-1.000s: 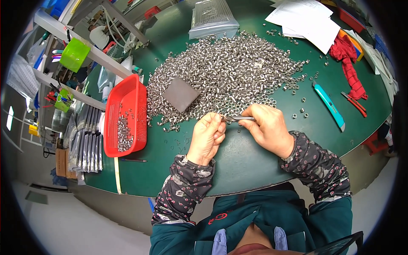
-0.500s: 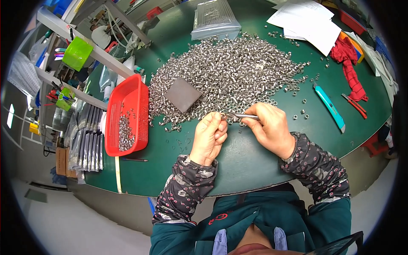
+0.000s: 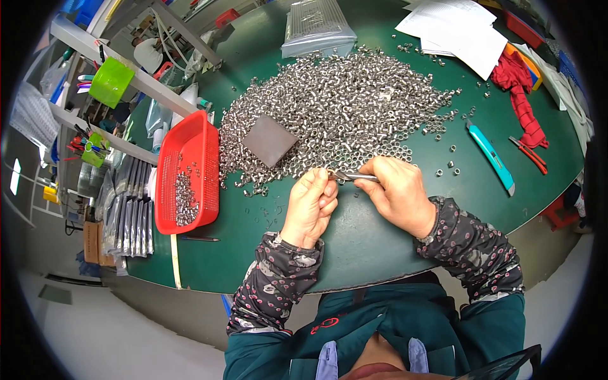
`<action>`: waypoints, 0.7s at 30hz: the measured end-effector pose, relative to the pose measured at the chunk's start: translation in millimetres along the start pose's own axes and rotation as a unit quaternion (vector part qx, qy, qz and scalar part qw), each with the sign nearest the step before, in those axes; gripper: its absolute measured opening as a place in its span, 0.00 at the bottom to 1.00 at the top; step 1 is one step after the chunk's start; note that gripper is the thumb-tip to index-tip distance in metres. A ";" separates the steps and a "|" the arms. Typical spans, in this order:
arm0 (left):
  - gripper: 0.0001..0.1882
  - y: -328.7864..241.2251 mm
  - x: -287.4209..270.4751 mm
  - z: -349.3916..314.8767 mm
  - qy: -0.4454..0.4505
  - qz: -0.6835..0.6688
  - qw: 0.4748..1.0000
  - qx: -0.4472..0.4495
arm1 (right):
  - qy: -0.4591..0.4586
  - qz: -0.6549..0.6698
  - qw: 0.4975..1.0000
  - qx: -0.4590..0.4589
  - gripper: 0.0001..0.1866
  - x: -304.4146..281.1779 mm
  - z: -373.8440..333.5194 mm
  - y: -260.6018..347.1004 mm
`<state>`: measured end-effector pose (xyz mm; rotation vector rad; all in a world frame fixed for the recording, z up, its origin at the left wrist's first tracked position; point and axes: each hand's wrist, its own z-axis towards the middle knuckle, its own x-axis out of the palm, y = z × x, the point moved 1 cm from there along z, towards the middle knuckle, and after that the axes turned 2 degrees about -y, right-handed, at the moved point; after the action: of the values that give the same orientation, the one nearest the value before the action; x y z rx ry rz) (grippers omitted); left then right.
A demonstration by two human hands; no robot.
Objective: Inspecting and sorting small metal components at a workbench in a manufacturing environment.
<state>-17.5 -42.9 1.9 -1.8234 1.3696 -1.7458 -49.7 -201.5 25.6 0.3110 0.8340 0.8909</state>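
My left hand [image 3: 309, 206] is closed, pinching a small metal ring [image 3: 332, 174] between thumb and forefinger; the fingers cover most of it. My right hand [image 3: 400, 195] grips a drill bit [image 3: 350, 177] with a fluted metal end, held nearly level. Its end meets the ring at my left fingertips; how deep it sits in the ring I cannot tell. Just beyond both hands spreads a large heap of short metal rings [image 3: 354, 95]. On the heap's left side lies a dark square block [image 3: 270, 140].
A red plastic basket [image 3: 212, 171] with some rings stands left of the heap. A teal utility knife [image 3: 491, 158], red-handled snips [image 3: 529, 155] and a red cloth [image 3: 519, 95] lie at the right. Papers [image 3: 453, 31] and plastic bags [image 3: 318, 28] are at the back of the green table [image 3: 228, 259].
My right hand has turned a little around the drill bit, its fingers now closer to my left hand. My left hand keeps its pinch in nearly the same place.
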 end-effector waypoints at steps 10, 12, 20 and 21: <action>0.10 4.4 0.5 -0.2 -0.012 0.008 0.998 0.053 | -0.005 0.084 0.990 0.116 0.08 6.2 -2.4 3.8; 0.10 4.4 0.6 -0.2 -0.014 0.011 0.998 0.058 | -0.004 0.099 0.985 0.139 0.07 5.8 -2.4 5.3; 0.10 4.6 3.0 -0.4 -0.025 0.040 0.996 0.076 | -0.015 0.141 0.973 0.183 0.08 8.6 -4.8 2.1; 0.10 4.8 3.4 -0.4 -0.024 0.041 0.996 0.075 | -0.018 0.142 0.973 0.182 0.08 8.3 -4.8 2.1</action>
<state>-20.5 -47.8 0.6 -1.6948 1.2407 -1.7031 -51.6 -194.0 19.4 0.7808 0.9336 0.9905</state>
